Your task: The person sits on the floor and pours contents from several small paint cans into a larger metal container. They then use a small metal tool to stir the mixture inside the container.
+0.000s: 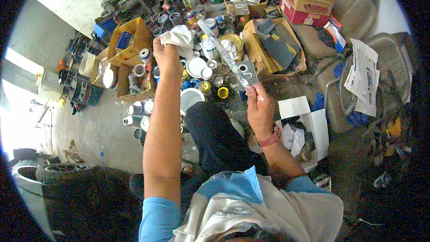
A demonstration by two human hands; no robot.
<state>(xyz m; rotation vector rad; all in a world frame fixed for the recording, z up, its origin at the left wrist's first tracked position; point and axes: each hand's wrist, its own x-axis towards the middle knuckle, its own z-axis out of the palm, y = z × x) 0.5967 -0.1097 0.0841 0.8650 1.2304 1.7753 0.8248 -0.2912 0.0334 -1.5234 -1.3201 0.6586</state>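
My left hand (166, 58) is closed on a crumpled white cloth (178, 40), raised over the cluster of paint cans. My right hand (260, 107) pinches the lower end of a long, paint-smeared stick (215, 42) that slants up toward the back. A grey plate with holes (250, 75) is right beside that stick at my fingertips; whether I grip it too, I cannot tell. Below and behind the raised cloth and stick are several cans, a round white lid (196, 67), a yellow-rimmed cup (223, 92) and a larger white round container (192, 98).
Cardboard boxes (134, 36) of cans stand left, another (255, 62) holds dark sheets. A white open box (318, 130) is by my right forearm. Worn seats (389, 71) with newspapers (360, 80) and a red box (304, 9) line the right. A tire (62, 170) lies lower left.
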